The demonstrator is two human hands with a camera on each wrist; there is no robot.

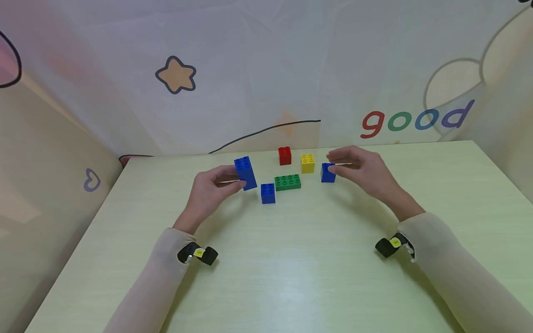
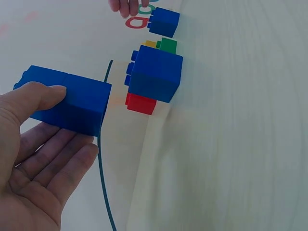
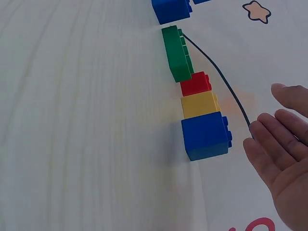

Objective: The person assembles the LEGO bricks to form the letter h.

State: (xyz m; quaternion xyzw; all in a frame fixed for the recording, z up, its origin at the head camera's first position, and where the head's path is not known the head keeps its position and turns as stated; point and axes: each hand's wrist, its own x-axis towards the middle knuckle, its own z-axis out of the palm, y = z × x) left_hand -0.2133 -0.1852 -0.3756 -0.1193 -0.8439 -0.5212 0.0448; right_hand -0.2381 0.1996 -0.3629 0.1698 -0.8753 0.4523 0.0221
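Observation:
My left hand (image 1: 212,187) pinches a tall blue toy block (image 1: 245,173) above the table, tilted; in the left wrist view a seam across the block (image 2: 70,98) suggests two stacked bricks. A square blue brick (image 1: 268,193) stands on the table just right of it. My right hand (image 1: 364,172) hovers over another blue brick (image 1: 327,174), thumb and fingers apart. From the right wrist, that blue brick (image 3: 206,137) appears separate from the hand (image 3: 284,159), whose grasp is empty. Between the hands lie a long green brick (image 1: 288,182), a yellow brick (image 1: 307,163) and a red brick (image 1: 285,156).
The bricks stand on a pale wooden table (image 1: 283,268), towards its far edge. Behind it hangs a printed cloth (image 1: 250,69) with a star and the word "good". Each wrist wears a black strapped camera, the left camera (image 1: 208,255) and the right camera (image 1: 387,248).

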